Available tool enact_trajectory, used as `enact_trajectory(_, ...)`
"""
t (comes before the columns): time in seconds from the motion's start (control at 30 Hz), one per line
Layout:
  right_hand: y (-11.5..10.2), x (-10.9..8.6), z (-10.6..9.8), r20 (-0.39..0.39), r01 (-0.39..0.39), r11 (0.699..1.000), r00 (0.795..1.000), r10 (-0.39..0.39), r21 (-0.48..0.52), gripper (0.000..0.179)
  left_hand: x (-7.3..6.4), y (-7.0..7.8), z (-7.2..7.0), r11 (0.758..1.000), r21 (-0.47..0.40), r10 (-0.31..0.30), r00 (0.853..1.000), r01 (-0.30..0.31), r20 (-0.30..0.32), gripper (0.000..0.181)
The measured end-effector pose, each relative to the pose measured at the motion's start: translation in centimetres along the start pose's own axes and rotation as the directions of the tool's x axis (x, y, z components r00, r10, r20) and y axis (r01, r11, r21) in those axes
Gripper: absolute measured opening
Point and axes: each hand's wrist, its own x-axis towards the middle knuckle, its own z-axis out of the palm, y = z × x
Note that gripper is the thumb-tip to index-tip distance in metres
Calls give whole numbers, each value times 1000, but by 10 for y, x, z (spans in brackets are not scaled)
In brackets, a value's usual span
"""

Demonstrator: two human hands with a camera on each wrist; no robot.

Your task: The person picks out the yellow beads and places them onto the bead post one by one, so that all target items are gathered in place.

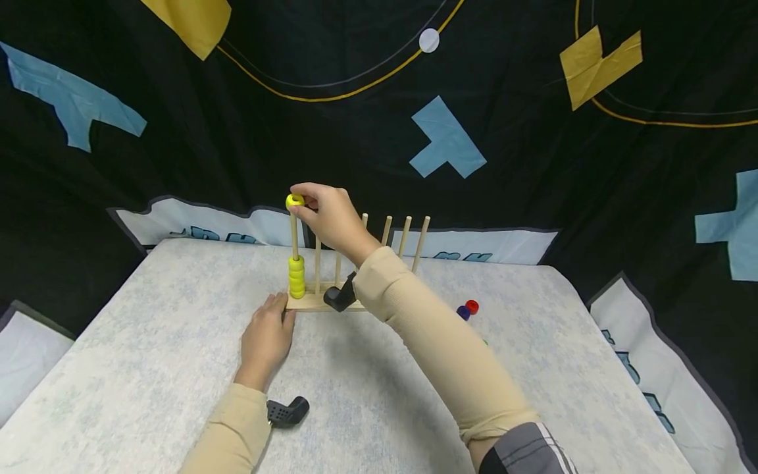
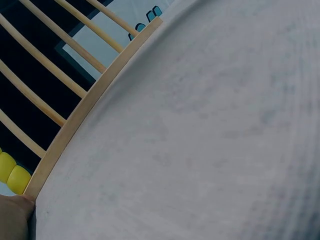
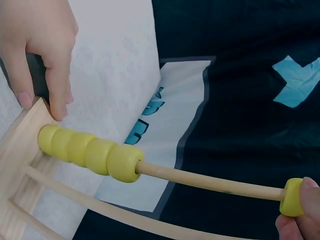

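Note:
My right hand (image 1: 331,214) pinches a yellow bead (image 3: 291,197) between thumb and fingers at the top of the leftmost peg (image 3: 210,181). The peg's end meets the bead's hole; how far it reaches inside is hidden. Lower on that peg, several yellow beads (image 1: 297,278) are stacked down to the base. The wooden base (image 2: 80,107) carries a row of upright pegs, and the others I can see bear no beads. At the base's left end, my left hand (image 1: 268,339) holds the corner between thumb and fingers.
To the right of my right forearm lie a red bead (image 1: 472,307) and a purple bead (image 1: 463,313), with a sliver of green near the sleeve. The pale tabletop (image 1: 148,342) ends at a dark cloth backdrop (image 1: 331,145) behind the pegs.

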Motion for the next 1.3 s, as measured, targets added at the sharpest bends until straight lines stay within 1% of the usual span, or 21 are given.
enact_trajectory(0.17, 2, -1, 3, 26, -25, 999, 999, 26, -38, 40, 1, 2, 2, 1000, -3, 3, 1000, -3, 11, 48)
enact_trajectory(0.27, 5, -4, 2, 17, -6, 997, 1000, 7, -75, 41, 1, 4, 2, 1000, -6, 9, 1000, -9, 13, 48)
enact_trajectory(0.4, 10, -10, 0, -24, 32, 995, 999, -34, -91, 42, 2, 6, 2, 1000, -6, 9, 1000, -9, 12, 48)
enact_trajectory(0.63, 17, -27, -9, -84, 78, 996, 993, -82, -51, 42, 3, 5, 4, 1000, 1, 7, 1000, -7, 0, 48)
enact_trajectory(0.77, 25, -39, -14, -136, 125, 991, 982, -129, -38, 41, 2, 4, 3, 1000, 8, 5, 1000, -5, 1, 48)
enact_trajectory(0.9, 35, -50, -19, -171, 136, 990, 975, -139, -27, 40, 1, 3, 2, 1000, 9, 7, 1000, -7, -8, 48)
enact_trajectory(1.07, 47, -67, -27, -153, 120, 993, 981, -118, 5, 38, 1, 1, 3, 1000, 8, 11, 1000, -11, -14, 48)
enact_trajectory(1.3, 62, -98, -38, -78, 53, 997, 996, -48, 60, 36, -1, 2, 4, 1000, 10, 14, 1000, -14, -15, 47)
